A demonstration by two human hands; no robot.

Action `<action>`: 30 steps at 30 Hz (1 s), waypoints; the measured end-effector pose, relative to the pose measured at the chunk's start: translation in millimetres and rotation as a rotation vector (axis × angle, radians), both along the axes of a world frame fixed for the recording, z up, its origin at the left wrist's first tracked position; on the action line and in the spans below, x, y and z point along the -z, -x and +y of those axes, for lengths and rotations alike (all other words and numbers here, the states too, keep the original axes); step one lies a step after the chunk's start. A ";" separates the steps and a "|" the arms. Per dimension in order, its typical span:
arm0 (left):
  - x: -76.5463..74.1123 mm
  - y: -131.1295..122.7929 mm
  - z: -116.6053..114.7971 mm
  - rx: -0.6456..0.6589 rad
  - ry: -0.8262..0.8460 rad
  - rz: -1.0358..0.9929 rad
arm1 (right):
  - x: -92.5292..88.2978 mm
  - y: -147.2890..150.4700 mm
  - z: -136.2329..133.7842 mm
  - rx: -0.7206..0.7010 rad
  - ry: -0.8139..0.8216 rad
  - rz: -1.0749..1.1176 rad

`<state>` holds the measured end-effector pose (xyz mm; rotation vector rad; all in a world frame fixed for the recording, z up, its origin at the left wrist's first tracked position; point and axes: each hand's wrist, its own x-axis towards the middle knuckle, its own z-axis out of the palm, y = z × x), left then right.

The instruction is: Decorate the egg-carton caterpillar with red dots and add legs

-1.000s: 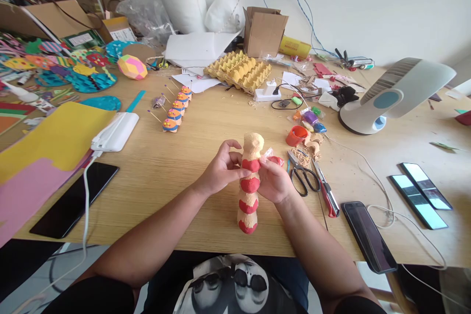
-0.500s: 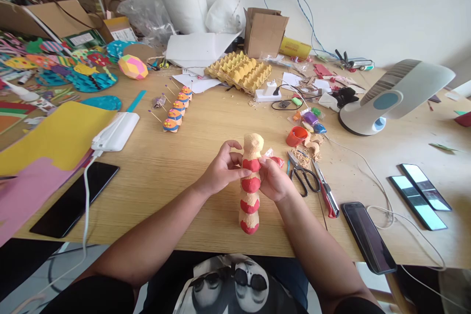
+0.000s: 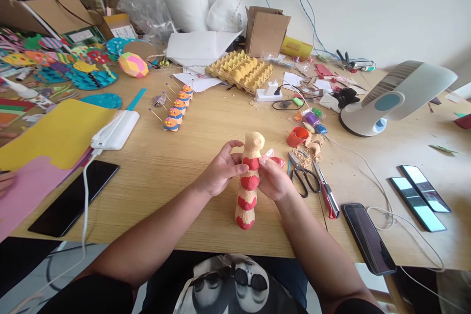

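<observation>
Between my hands is a bumpy caterpillar-shaped craft piece, tan with red patches of clay on its segments; the bump at its far end is plain tan. My left hand grips its left side, thumb on the upper red patch. From the right, my right hand pinches the same segment with thumb and fingertips. Some of the right fingers are hidden behind the piece. A small packet of red clay lies just beyond my right hand. Farther left stands a similar row of decorated segments in orange and blue, with pins sticking out.
Scissors, a box cutter and a red cup lie right of my hands. Phones rest near the front edge. A fan stands at right, egg trays at the back. Someone's fingers show at far left.
The near end of the caterpillar piece has swung slightly to the left and away from me. Both hands keep hold of it in nearly the same place.
</observation>
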<state>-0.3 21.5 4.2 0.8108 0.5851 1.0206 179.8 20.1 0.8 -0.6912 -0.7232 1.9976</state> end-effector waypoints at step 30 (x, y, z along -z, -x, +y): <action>6.3 -7.1 -0.7 -0.088 0.156 -0.067 | 2.0 1.3 1.7 -0.030 0.033 -0.038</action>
